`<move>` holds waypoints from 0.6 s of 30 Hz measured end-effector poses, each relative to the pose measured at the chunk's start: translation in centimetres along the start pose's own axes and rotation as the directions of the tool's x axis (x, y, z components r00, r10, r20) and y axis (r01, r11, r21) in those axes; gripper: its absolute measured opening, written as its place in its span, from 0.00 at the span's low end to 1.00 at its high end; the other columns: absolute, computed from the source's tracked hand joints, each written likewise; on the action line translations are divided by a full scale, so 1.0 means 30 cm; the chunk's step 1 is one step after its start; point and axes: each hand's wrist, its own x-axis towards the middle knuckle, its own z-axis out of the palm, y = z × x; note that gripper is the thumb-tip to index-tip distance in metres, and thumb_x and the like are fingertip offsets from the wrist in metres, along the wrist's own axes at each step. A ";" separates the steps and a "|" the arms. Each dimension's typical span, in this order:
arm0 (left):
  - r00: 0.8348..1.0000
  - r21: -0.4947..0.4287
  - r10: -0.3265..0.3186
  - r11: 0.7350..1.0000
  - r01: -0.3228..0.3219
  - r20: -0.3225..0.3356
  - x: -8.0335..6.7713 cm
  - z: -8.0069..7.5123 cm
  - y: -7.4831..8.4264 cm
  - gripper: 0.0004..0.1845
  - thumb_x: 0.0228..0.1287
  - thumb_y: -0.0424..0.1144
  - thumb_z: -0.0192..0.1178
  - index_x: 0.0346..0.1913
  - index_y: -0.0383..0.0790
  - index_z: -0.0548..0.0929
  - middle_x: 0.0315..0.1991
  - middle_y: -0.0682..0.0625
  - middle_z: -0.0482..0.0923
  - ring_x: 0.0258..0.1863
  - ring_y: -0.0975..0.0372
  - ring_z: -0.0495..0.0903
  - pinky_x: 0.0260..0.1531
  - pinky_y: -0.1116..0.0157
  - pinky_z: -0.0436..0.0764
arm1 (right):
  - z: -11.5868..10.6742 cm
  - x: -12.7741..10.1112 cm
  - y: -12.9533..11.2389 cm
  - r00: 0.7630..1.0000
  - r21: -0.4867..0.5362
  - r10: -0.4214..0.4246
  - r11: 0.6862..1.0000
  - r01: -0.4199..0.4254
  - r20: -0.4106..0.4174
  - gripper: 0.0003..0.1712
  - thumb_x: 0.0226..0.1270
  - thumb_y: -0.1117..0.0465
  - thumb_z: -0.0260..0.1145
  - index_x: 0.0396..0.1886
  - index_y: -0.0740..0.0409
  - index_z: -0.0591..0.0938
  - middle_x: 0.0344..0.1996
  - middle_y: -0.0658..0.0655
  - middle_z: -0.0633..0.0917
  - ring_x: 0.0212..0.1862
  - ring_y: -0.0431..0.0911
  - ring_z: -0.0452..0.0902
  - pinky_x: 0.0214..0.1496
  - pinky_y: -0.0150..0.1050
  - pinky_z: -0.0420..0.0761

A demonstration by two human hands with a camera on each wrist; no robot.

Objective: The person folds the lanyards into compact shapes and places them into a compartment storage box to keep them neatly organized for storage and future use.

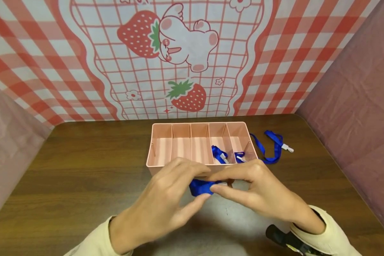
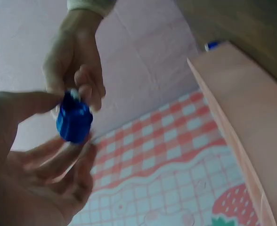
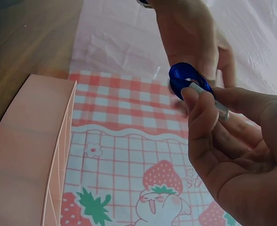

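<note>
A blue lanyard [image 1: 200, 187], folded into a compact bundle, is held between both hands just in front of the pink divided box [image 1: 174, 166]. My right hand [image 1: 265, 192] pinches it by thumb and fingers at the end with the white clip [image 3: 222, 110]. Thumb above and fingers below, my left hand [image 1: 166, 195] holds the other end, the loop side, seen in the left wrist view as a rounded blue bundle. Two more blue lanyards lie in the box: one bundle [image 1: 218, 153] in the fourth compartment from the left, another [image 1: 239, 156] in the rightmost.
A loose blue lanyard [image 1: 277, 151] with a white clip lies on the wooden table [image 1: 83, 170], right of the box. A strawberry-patterned cloth [image 1: 192, 74] hangs behind. A dark strap-like object [image 1: 281, 236] is at the right wrist.
</note>
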 end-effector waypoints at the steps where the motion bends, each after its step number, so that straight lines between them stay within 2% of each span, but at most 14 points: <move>1: 1.000 0.031 -0.001 1.000 0.000 0.020 -0.003 -0.005 -0.003 0.19 0.61 0.40 0.70 0.52 0.36 0.80 0.44 0.51 0.81 0.45 0.61 0.78 0.47 0.65 0.78 | -0.004 0.000 -0.001 1.000 0.018 0.023 1.000 -0.023 0.004 0.14 0.62 0.72 0.70 0.46 0.57 0.88 0.46 0.51 0.88 0.49 0.45 0.85 0.49 0.33 0.82; 4: 0.998 0.099 0.006 0.995 -0.013 0.067 -0.011 -0.012 -0.008 0.19 0.63 0.43 0.69 0.52 0.36 0.82 0.40 0.52 0.83 0.39 0.63 0.79 0.41 0.65 0.79 | -0.014 0.001 -0.001 0.996 0.055 0.083 0.995 -0.084 0.017 0.15 0.62 0.73 0.70 0.47 0.55 0.88 0.43 0.48 0.89 0.43 0.41 0.85 0.41 0.31 0.82; 8: 0.996 0.170 0.049 0.984 -0.061 0.074 -0.021 -0.004 -0.003 0.12 0.70 0.42 0.62 0.47 0.36 0.84 0.35 0.53 0.82 0.32 0.64 0.78 0.35 0.67 0.78 | -0.014 0.000 0.000 0.992 0.026 0.126 0.992 -0.127 0.016 0.14 0.64 0.70 0.70 0.45 0.50 0.88 0.38 0.41 0.88 0.31 0.36 0.78 0.31 0.29 0.76; 12: 0.994 0.229 0.075 0.969 -0.093 0.084 -0.025 0.006 0.005 0.13 0.74 0.41 0.57 0.47 0.34 0.84 0.34 0.53 0.82 0.32 0.63 0.77 0.35 0.68 0.77 | -0.004 -0.001 0.001 0.993 -0.034 0.120 0.992 -0.120 0.008 0.11 0.66 0.66 0.70 0.44 0.47 0.87 0.37 0.38 0.87 0.29 0.34 0.76 0.33 0.29 0.76; 14: 0.993 0.180 0.049 0.981 -0.067 0.103 -0.026 0.002 0.003 0.13 0.73 0.41 0.58 0.49 0.34 0.84 0.36 0.53 0.82 0.35 0.64 0.77 0.37 0.69 0.77 | -0.003 -0.001 0.000 0.994 -0.048 0.111 0.993 -0.110 0.010 0.10 0.66 0.65 0.70 0.44 0.46 0.87 0.36 0.38 0.87 0.29 0.33 0.76 0.32 0.29 0.76; 16: 0.991 0.044 -0.008 0.999 0.003 0.130 -0.025 -0.006 -0.003 0.12 0.72 0.41 0.61 0.49 0.36 0.84 0.37 0.55 0.81 0.34 0.67 0.76 0.36 0.73 0.77 | -0.006 0.000 -0.002 0.995 -0.047 0.100 0.994 -0.099 0.016 0.11 0.65 0.65 0.70 0.44 0.46 0.87 0.36 0.38 0.87 0.31 0.34 0.77 0.32 0.28 0.76; 18: 0.984 -0.112 -0.082 0.989 0.101 0.160 -0.022 -0.014 -0.012 0.10 0.70 0.40 0.62 0.48 0.39 0.84 0.36 0.57 0.80 0.32 0.71 0.75 0.34 0.77 0.75 | -0.012 0.000 -0.006 0.996 -0.034 0.087 0.996 -0.087 0.025 0.12 0.65 0.67 0.70 0.44 0.47 0.87 0.38 0.40 0.87 0.34 0.35 0.79 0.34 0.29 0.77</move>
